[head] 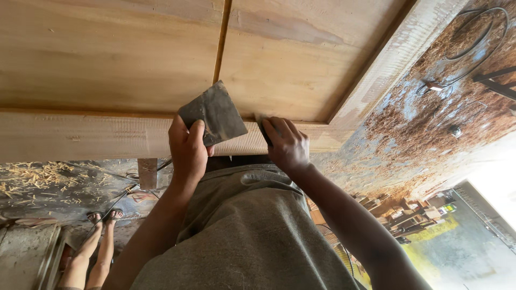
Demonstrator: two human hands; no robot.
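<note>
A large pale wooden panel [134, 59] with a framed edge fills the upper part of the head view. My left hand [188, 150] holds a dark square sheet of sandpaper [215, 113] lifted over the panel's near frame rail [70, 137]. My right hand [287, 145] presses a small dark piece of sandpaper [264, 129] against the inner corner of the rail, fingers curled over it. My grey shirt [247, 231] hides the space just below the rail.
The floor is strewn with wood shavings [37, 177] and sawdust. Another person's bare legs and sandalled feet [99, 236] stand at the lower left. Black cables [473, 43] lie at the upper right. Wooden offcuts [408, 215] are piled at the lower right.
</note>
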